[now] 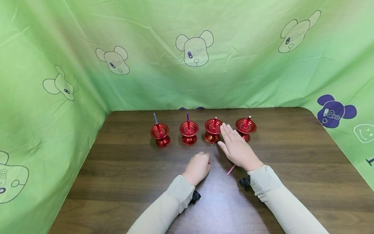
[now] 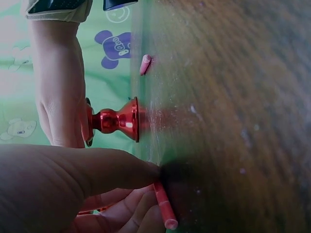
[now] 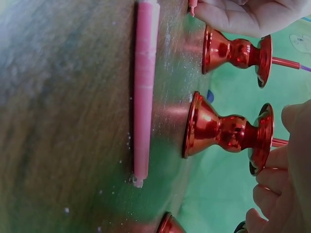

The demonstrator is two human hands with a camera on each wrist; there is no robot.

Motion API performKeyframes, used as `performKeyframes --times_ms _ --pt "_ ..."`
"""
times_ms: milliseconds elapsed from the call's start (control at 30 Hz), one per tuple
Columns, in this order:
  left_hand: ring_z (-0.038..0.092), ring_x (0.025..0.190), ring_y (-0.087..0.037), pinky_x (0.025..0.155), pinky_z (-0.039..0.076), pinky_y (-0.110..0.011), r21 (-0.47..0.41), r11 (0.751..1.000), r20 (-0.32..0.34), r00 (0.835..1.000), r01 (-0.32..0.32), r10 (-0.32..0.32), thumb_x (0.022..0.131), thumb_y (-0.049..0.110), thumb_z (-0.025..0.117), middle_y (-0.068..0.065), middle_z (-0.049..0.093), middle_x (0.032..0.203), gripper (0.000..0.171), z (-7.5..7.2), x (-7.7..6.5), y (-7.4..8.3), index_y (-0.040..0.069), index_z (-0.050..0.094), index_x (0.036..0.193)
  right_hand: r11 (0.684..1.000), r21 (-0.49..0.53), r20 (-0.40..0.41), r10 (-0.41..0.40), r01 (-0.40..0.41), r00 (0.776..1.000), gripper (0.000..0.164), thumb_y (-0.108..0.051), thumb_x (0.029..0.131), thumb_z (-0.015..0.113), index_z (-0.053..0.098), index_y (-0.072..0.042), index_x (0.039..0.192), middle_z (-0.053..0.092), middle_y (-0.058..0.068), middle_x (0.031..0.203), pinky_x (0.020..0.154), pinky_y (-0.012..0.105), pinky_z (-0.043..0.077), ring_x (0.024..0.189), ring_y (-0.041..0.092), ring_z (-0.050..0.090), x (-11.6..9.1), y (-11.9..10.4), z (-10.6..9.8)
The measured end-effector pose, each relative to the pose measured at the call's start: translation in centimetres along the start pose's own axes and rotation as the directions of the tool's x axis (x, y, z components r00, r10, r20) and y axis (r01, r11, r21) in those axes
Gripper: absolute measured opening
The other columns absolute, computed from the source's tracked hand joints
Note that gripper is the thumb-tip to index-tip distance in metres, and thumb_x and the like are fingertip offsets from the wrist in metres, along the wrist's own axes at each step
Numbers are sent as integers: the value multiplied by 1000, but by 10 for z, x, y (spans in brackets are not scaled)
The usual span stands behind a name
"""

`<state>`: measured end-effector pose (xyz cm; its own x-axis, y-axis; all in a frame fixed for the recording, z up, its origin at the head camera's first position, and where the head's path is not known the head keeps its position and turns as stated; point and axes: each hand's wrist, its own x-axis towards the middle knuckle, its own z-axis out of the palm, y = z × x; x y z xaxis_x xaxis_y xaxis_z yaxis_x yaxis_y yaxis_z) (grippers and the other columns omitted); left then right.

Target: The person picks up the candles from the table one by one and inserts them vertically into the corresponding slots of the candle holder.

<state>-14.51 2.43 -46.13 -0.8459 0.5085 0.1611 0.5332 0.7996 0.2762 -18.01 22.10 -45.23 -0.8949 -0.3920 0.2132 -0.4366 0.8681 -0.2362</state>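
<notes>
My left hand pinches a red candle between thumb and fingers, low over the table; in the head view the candle is mostly hidden by the fist. My right hand has its fingers straight, fingertips right at the dish rim of a shiny red candle holder, third from the left. The upright tube on that holder carries no candle. A pink candle lies on the table below the right palm, partly covered in the head view.
Other red holders stand in the same row: one with a blue candle, one with a purple candle, and a rightmost holder partly behind the right hand. The wooden table meets a green cloth at its back edge.
</notes>
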Motion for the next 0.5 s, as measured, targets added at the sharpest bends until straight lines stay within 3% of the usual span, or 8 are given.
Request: performKeyframes --times_ms 500 --pt "64 72 -15 64 51 -24 -67 996 14 999 53 -52 85 10 76 1 62 77 9 -1 0 -3 12 67 82 1000 -24 -11 0 0 1000 66 -30 106 52 29 10 154 27 27 161 120 56 22 149 41 26 -1 -3 -1"
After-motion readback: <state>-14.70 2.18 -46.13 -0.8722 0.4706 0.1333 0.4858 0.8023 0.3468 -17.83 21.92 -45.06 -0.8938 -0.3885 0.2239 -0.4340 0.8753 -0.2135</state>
